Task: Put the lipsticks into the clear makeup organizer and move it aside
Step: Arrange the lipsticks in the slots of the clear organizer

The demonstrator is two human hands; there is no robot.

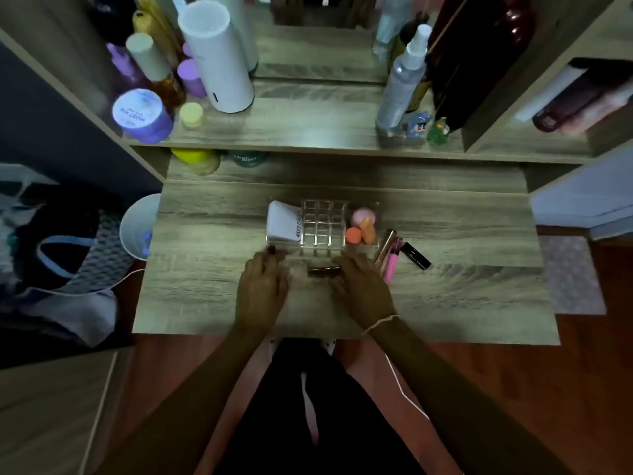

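The clear makeup organizer [323, 225] stands mid-desk, its grid of middle slots bare; a white tube [284, 222] fills its left bay and pink and orange sponges [363, 226] its right. My right hand [361, 286] grips a dark lipstick [323, 271] that lies sideways just in front of the organizer. My left hand [262, 286] rests by the organizer's front left corner, fingers curled; what it holds is blurred. A gold lipstick [384, 246], a pink one [392, 265] and a black one [416, 256] lie to the right.
A raised shelf [308, 132] behind carries bottles, jars, a white cylinder [219, 56] and a spray bottle [400, 84]. A white bin [137, 228] and a bag stand left of the desk. My lap is under the desk's front edge.
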